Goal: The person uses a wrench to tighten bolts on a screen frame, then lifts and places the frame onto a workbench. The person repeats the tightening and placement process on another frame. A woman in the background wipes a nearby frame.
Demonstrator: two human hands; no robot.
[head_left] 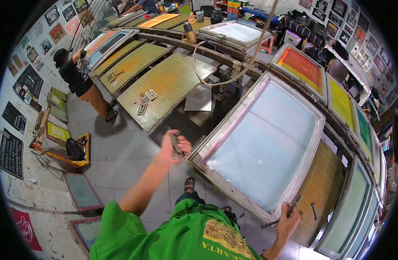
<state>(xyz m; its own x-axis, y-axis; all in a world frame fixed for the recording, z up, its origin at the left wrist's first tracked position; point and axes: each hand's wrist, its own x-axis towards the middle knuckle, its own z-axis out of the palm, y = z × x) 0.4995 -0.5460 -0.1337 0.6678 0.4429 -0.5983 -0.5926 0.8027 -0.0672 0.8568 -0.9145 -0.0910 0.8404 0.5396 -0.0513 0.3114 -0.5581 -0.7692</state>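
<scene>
My left hand (175, 146) is closed around some small grey metal pieces (177, 149), held in the air over the floor, left of a large screen printing frame (268, 138). Their exact kind is partly hidden by my fingers. The frame has pale blue-white mesh and a worn metal border, and lies tilted across a bench in front of me. By its near right corner, my right hand (290, 222) grips a dark metal rod-shaped tool (293, 206), one end of which sticks out left past my fingers. Another dark metal piece (314, 211) lies on the board to the right.
Metal brackets (147, 99) rest on a yellowish printing board (164, 89) at left. An orange-red screen (299, 65) and a green-tinted screen (348, 212) line the right side. A hose (242, 71) hangs across the middle. Another person (79, 78) stands at the far left.
</scene>
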